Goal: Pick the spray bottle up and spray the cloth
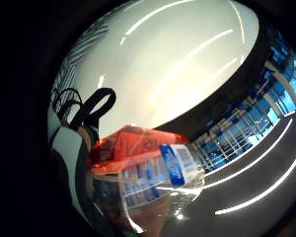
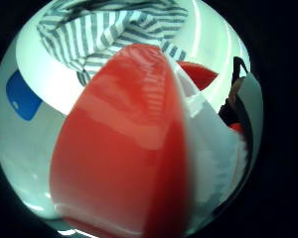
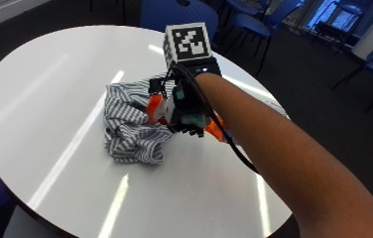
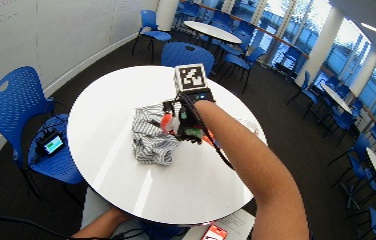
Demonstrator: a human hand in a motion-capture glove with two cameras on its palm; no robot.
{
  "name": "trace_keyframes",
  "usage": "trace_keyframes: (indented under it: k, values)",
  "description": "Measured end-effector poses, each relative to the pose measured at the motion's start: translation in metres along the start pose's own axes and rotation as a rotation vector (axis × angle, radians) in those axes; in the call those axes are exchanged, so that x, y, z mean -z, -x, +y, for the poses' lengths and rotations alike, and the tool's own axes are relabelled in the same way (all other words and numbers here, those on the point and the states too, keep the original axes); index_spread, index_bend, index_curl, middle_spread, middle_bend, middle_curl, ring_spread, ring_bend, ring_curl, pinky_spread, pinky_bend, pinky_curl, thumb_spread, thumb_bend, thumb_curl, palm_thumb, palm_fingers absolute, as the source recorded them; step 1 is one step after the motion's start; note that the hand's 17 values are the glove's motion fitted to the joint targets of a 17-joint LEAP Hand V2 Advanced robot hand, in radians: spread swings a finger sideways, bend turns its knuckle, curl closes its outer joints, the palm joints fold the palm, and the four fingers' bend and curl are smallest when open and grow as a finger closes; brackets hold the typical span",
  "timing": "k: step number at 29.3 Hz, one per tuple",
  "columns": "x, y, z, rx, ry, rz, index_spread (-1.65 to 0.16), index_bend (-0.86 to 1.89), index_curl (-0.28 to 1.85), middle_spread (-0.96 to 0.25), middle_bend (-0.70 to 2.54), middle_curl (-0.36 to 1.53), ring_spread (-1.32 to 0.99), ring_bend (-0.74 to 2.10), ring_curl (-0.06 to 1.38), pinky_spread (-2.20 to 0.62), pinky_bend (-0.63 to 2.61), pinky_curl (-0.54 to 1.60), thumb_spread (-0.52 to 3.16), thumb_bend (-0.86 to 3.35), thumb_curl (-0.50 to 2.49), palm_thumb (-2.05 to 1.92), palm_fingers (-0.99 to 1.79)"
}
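Note:
My gloved right hand point(image 3: 188, 113) grips the spray bottle, lifted just above the white round table point(image 3: 48, 94). The bottle's orange spray head point(image 3: 154, 107) points toward the grey-and-white striped cloth point(image 3: 130, 135), which lies crumpled on the table right beside the hand. In the thumb side palm view the red spray head point(image 2: 124, 158) fills most of the picture, with the striped cloth point(image 2: 104, 34) beyond it. The little finger side palm view shows the clear bottle body with its blue label point(image 1: 160, 175) and orange top point(image 1: 133, 143) close to the palm. In the wide view, the hand point(image 4: 188, 122) hangs over the cloth point(image 4: 151, 139).
Blue chairs stand round the table: one on the left point(image 4: 21, 105) with a small device point(image 4: 53, 145) on its seat, another behind the table point(image 4: 188, 52). The table's edge point(image 3: 140, 233) runs close to the person. More tables and chairs fill the room beyond.

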State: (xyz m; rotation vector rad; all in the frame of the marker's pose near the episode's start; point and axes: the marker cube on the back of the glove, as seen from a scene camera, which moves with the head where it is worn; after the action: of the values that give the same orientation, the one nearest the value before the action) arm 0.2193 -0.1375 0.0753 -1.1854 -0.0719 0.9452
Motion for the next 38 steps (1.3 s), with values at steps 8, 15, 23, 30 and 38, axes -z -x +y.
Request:
trace_keyframes:
  k: [8,15,23,30,38]
  values:
    - [-0.002,0.002,0.001,0.001,0.015,0.026,-0.30,0.25,0.58,-0.23,0.61,0.51,-0.19,0.67,0.45,-0.26,0.39,0.37,0.43,-0.03,0.79,0.89,1.37]
    - [-0.001,0.002,0.001,0.015,0.009,0.014,-0.30,0.24,0.58,-0.23,0.61,0.51,-0.19,0.67,0.45,-0.26,0.39,0.37,0.42,-0.03,0.79,0.89,1.37]
    - [0.007,0.007,0.010,0.111,-0.083,-0.062,-0.30,0.24,0.59,-0.23,0.61,0.51,-0.19,0.66,0.44,-0.26,0.38,0.37,0.42,-0.03,0.80,0.89,1.37]
    - [0.027,0.016,0.027,0.216,-0.236,-0.191,-0.30,0.24,0.59,-0.23,0.61,0.51,-0.19,0.67,0.44,-0.26,0.38,0.37,0.42,-0.03,0.80,0.89,1.37]
    - [0.060,0.040,0.082,0.587,-0.640,-0.563,-0.30,0.24,0.59,-0.22,0.61,0.51,-0.19,0.67,0.44,-0.24,0.37,0.37,0.43,-0.03,0.80,0.90,1.37]
